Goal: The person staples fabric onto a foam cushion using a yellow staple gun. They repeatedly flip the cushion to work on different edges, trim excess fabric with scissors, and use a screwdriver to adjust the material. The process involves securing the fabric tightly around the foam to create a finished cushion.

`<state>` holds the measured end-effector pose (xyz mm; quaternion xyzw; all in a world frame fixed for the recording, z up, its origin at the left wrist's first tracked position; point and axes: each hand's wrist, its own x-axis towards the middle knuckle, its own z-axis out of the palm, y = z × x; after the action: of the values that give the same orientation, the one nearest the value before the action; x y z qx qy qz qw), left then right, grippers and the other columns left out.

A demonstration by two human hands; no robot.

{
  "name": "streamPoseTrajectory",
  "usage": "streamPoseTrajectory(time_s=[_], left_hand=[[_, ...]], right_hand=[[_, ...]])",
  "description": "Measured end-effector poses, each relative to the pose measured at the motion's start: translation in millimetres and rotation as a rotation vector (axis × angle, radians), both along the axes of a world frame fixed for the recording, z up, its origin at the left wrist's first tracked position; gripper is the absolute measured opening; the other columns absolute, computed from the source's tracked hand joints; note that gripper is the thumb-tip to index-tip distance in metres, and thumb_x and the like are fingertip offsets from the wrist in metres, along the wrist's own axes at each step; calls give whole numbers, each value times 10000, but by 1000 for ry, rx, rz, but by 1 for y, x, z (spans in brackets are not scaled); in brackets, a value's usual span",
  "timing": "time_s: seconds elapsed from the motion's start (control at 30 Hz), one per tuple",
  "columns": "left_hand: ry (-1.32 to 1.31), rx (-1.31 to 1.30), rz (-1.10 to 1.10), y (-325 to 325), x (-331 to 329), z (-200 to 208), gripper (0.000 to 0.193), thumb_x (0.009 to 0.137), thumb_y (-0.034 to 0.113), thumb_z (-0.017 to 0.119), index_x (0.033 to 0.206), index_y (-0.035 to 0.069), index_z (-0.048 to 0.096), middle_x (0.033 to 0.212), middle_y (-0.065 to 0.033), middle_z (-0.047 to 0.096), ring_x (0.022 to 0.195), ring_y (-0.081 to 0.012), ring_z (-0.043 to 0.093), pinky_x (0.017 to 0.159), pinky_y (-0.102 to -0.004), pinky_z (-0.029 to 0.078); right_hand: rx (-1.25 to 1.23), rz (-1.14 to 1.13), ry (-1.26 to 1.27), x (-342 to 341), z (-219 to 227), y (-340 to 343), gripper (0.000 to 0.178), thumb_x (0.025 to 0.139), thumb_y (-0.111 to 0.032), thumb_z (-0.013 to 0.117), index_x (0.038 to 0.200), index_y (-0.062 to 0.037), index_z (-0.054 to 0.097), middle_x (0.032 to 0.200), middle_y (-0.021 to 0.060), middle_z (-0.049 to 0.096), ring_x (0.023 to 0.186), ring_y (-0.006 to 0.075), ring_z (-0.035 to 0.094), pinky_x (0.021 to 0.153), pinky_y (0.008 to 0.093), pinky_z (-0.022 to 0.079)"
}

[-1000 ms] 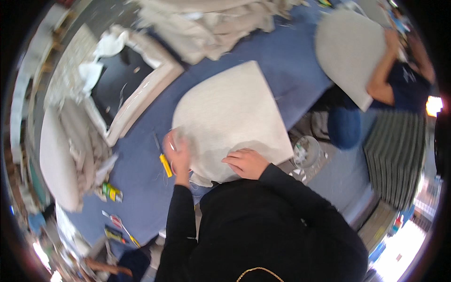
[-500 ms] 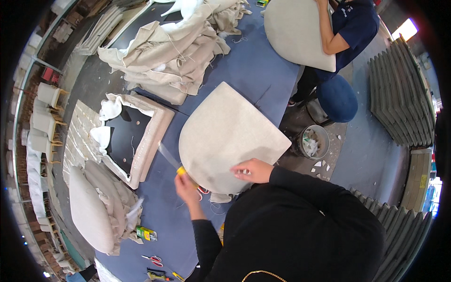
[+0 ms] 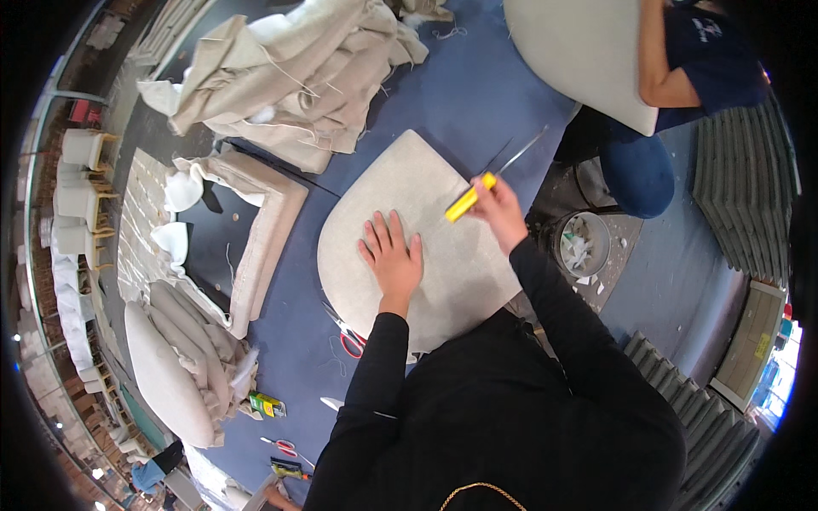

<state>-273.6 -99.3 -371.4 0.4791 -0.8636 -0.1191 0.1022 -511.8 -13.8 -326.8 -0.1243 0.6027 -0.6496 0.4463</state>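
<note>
A rounded beige upholstered panel (image 3: pixel 460 281) with one pointed corner lies on the blue-topped table in front of me. My left hand (image 3: pixel 394 262) rests flat on its left part, fingers spread. Over the panel's right edge, my right hand (image 3: pixel 503 215) grips a yellow-handled knife (image 3: pixel 470 199). Its long, thin metal blade points away to the far right. Red-handled scissors (image 3: pixel 352 343) lie beside the panel, partly hidden by my left sleeve and the panel.
Beige covers (image 3: pixel 281 85) are heaped at far left, above an upholstered frame (image 3: pixel 277 247). More padded pieces (image 3: pixel 170 366) sit nearer. A co-worker (image 3: pixel 707 68) handles another panel (image 3: pixel 579 51) at far right. A scrap bucket (image 3: pixel 582 247) and blue stool (image 3: pixel 637 175) stand beyond the table's right edge.
The knife has passed from my left hand to my right, which has moved up and away. My left hand has moved onto the panel and opened flat. The whole view has shifted slightly.
</note>
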Motion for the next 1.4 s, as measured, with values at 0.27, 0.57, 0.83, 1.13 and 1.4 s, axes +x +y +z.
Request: streamPoseTrajectory(time_s=[0.27,0.57,0.83,1.13,1.4], left_hand=[[37,-3,-26,2,11,-27,723,1062,436,601,1711,120,555,1848,-194,394,1737,-441,269,1392,-671,64],[55,44,-38,1,14,-25,724,1040,431,601,1683,99,586,1841,-225,397,1737,-456,265,1387,-673,62],[50,36,-53,0,15,-22,730,1054,427,587,1686,63,568,1835,-253,393,1725,-484,276,1383,-670,58],[75,39,-34,0,14,-25,722,1042,442,597,1686,117,589,1846,-208,396,1736,-445,269,1386,-677,61],[87,20,-36,0,14,-25,728,1049,449,593,1696,115,576,1848,-199,394,1736,-439,271,1389,-671,71]], right_hand=[[19,-165,-78,-102,-68,-135,391,1137,-339,764,1353,-52,611,1225,82,688,1118,201,749,1042,395,656],[103,-148,7,-102,-102,-209,381,1122,-328,790,1333,-31,677,1210,77,711,1130,203,754,993,383,659],[156,-130,4,-89,-98,-209,389,1109,-304,806,1347,-28,671,1159,69,717,1056,208,762,1006,383,662],[146,-23,-24,-90,-95,-204,427,1082,-313,833,1328,-4,671,1199,99,714,1057,210,778,938,376,684],[439,427,567,-162,-99,-130,675,1075,-534,787,1510,-24,714,1195,159,808,1059,203,815,937,352,649]])
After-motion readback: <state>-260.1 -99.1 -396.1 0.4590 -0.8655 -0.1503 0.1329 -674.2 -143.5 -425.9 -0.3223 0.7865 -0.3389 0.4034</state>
